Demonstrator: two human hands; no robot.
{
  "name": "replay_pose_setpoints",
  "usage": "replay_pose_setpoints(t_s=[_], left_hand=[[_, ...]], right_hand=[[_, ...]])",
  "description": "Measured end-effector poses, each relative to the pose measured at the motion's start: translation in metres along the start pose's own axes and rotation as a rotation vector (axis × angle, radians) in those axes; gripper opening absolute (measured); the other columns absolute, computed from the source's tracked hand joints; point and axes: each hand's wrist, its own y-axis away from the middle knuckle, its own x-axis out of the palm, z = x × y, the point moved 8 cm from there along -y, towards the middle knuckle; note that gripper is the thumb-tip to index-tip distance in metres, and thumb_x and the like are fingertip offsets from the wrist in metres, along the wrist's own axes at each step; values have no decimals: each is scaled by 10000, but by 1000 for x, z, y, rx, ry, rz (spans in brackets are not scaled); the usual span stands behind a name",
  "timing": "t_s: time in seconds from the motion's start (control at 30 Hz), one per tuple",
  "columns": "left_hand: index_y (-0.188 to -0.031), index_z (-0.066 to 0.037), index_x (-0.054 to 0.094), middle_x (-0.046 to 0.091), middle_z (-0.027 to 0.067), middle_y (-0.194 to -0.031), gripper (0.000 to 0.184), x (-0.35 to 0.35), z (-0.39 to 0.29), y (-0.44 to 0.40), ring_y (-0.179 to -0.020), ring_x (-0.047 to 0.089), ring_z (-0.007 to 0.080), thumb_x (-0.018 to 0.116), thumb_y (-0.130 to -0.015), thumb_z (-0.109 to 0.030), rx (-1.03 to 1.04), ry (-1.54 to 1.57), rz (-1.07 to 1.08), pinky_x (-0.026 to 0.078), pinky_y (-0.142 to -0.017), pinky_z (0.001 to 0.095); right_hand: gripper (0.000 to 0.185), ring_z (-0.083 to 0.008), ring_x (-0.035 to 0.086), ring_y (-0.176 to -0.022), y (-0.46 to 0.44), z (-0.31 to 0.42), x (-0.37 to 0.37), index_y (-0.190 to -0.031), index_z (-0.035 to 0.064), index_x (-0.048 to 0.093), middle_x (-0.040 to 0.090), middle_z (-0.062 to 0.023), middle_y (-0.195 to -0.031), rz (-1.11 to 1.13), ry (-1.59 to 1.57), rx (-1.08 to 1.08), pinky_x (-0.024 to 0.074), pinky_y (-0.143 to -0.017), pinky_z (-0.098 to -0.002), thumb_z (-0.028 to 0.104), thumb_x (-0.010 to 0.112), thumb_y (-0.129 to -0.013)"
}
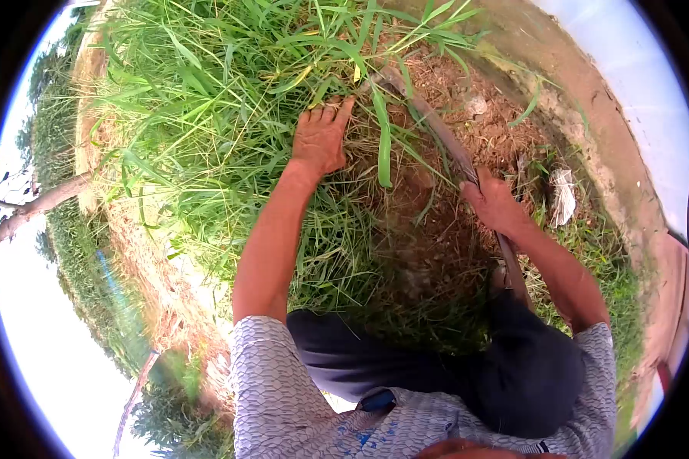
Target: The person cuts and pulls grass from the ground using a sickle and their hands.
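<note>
My left hand reaches into a clump of tall green grass. Its index finger points forward and the other fingers curl down onto the stems, their tips hidden. In my right hand is the wooden handle of a long tool, gripped partway along. The shaft runs from beside my knee up to the edge of the grass. At its far end the tool bends toward my left hand, and grass blades partly cover the head, so its exact shape cannot be made out.
Brown soil with dry plant litter lies between my arms. A crumpled whitish scrap rests right of my right hand. Beyond it, a dirt strip borders a pale sheet or wall. My bent knee is close below the handle.
</note>
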Motion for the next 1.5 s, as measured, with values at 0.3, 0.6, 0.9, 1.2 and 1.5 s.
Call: replay_pose_setpoints(t_s=[0.3, 0.6, 0.9, 1.2, 1.5], left_hand=[[-994, -42, 614, 690, 120, -901, 257, 41, 18, 21, -699, 686, 260, 603, -825, -235, -109, 22, 226, 537, -608, 372], [-943, -38, 550, 693, 110, -758, 167, 28, 12, 33, -737, 697, 251, 592, -830, -153, -169, 131, 140, 526, -642, 373], [-949, -49, 551, 670, 59, -689, 242, 27, -5, 116, -656, 670, 202, 670, -797, -195, -58, 77, 274, 501, -599, 331], [-919, -79, 538, 619, 106, -648, 238, 18, 10, 190, -610, 640, 255, 653, -712, -103, -66, 213, 233, 485, -526, 375], [-1421, -36, 368, 395, 210, -1421, 721, 50, 52, 253, -1249, 470, 337, 693, -809, -236, -267, 900, 469, 441, -1023, 408]], right_hand=[[418, -355, 613, -682, 5, -4, 0, -1074, -63, 489, 582, -253, -797, -46, -45, -15, 477, -641, -467, 336, 514, -953], [381, -391, 610, -698, -4, 15, 10, -1015, -56, 479, 576, -236, -759, -56, -78, 27, 482, -658, -480, 318, 508, -949], [314, -409, 612, -652, 68, -25, 0, -984, -33, 458, 563, -242, -677, 59, 10, 37, 501, -615, -472, 272, 515, -937], [289, -483, 581, -629, 115, -51, 1, -989, -15, 415, 573, -272, -681, 22, 116, -74, 431, -565, -520, 251, 519, -943], [302, -425, 584, -601, 95, -41, 0, -963, 2, 422, 554, -235, -652, -20, -96, -31, 443, -553, -483, 275, 549, -937]])
